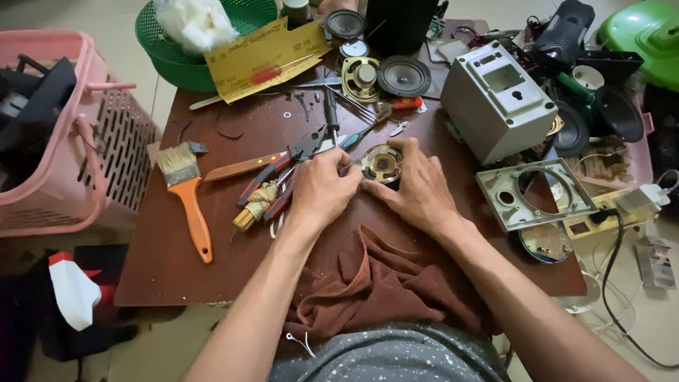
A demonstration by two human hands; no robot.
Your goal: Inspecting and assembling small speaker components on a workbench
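Both my hands, left hand (322, 189) and right hand (416, 189), pinch the small round gold speaker driver (382, 163); I should steady it flat on the brown table (177, 269).

A low, dark brown wooden table (212, 276) stands on a pale tiled floor (113, 28) in even daylight. A pink plastic basket (106, 141) sits on the floor to its left, a green mesh basket (166, 53) on its far left corner.

Light: soft, even daylight, moderately bright
Shadows: faint, short, under the hands (368, 187)
Glare: pale floor washed out at 12 o'clock
Edges: wide-angle bending, slight corner softness
Focus: centre sharp
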